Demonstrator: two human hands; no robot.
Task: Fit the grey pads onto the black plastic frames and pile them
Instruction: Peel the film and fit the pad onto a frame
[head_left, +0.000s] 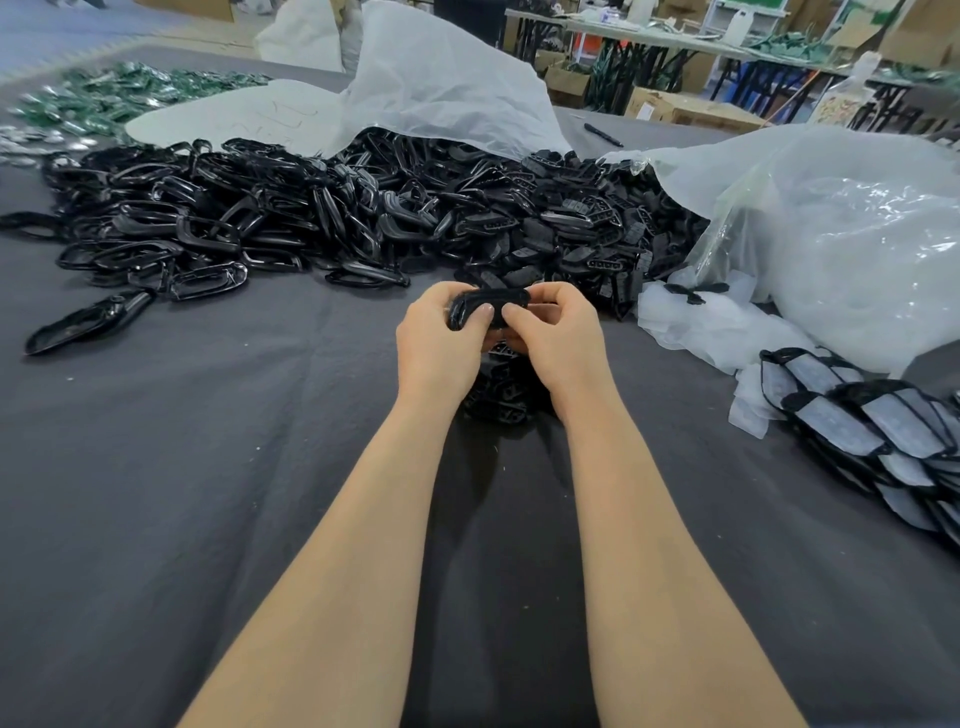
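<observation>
Dark cloth covers the bench (208, 493), with a heap of black frames (260, 218) along its far side and grey pads (841, 415) overlapping at the right. The left hand (436, 338) and right hand (556, 332) pinch one black frame (488, 304) by its ends, above a small pile (498, 389). It looks light, stiff and glossy, likely slippery; the rim ends seem the surest hold.
</observation>
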